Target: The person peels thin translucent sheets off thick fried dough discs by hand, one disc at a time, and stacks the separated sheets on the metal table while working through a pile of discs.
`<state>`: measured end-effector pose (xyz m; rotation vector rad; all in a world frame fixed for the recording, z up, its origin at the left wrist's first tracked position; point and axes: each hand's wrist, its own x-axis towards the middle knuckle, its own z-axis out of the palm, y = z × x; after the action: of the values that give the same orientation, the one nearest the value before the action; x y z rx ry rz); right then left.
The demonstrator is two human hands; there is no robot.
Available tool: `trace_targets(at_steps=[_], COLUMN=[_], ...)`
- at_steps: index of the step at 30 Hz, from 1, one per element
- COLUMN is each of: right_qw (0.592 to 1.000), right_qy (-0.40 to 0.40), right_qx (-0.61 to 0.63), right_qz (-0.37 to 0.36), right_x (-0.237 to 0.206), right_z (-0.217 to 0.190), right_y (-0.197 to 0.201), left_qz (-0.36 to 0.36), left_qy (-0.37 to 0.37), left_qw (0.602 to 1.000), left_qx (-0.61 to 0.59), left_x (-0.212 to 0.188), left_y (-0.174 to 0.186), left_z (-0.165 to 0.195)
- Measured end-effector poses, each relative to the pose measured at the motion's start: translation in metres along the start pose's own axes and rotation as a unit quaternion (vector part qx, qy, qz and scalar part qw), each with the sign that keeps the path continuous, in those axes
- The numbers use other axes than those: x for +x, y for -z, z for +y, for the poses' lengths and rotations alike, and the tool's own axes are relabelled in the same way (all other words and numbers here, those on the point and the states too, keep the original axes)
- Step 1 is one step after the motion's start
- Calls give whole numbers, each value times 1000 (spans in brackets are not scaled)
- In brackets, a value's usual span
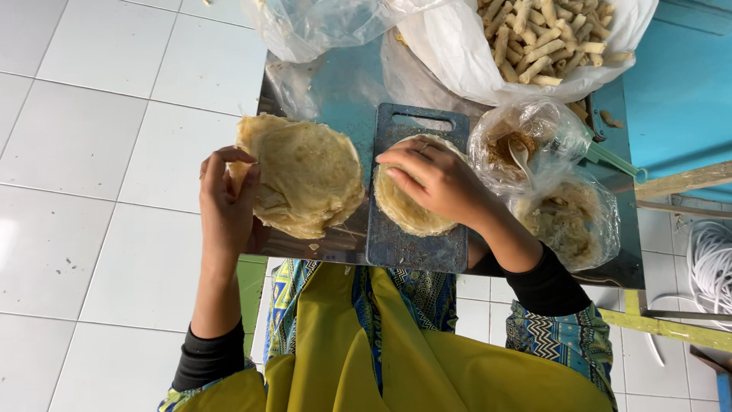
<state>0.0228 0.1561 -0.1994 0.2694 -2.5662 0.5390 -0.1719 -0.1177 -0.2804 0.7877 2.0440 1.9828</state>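
Right hand (436, 181) hides wrapper (408, 210) top; bag of rolls (534, 38) cropped.

Clear plastic bag of rolls (534, 38) top right; two clear bagged bowls (526, 145) (568, 221) beneath.

A small metal table (343, 91) carries everything, its top dull and reflective, standing over a floor (99, 152) of white tiles. A stack of thin wrappers (313, 175) lies on its left part, overhanging the near edge slightly. Just beside it, in the middle, lies a dark cutting board (415, 244) with a handle slot at the far end. To the right sit two bowls wrapped in clear plastic: one (526, 141) with brown filling and a spoon, another (568, 221) nearer the front edge. At the far side rest a clear bag (320, 27) and a white bag (534, 42) of rolled sticks.
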Motion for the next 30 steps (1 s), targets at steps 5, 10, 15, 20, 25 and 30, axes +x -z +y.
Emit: trace_targets(at_steps=[5, 10, 15, 20, 25, 30], right_qw=[999, 991, 985, 984, 978, 949], right_qy=[19, 5, 3, -9, -32, -73], right_qx=[34, 133, 172, 168, 176, 227], right_qz=[-34, -16, 12, 64, 105, 205], right_x=[3, -6, -15, -18, -11, 14], right_z=[-4, -7, -18, -20, -23, -8], right_y=[-27, -42, -40, -34, -39, -22], left_qz=[93, 7, -39, -28, 33, -77], left_qy=[125, 80, 34, 83, 112, 20], left_qw=[922, 916, 877, 926, 875, 930], left_qx=[-354, -393, -478, -367, -470, -360], left_x=[-7, -17, -34, -48, -58, -23], left_y=[-11, -26, -67, -103, -121, -147], left_z=[23, 46, 58, 30, 8, 25])
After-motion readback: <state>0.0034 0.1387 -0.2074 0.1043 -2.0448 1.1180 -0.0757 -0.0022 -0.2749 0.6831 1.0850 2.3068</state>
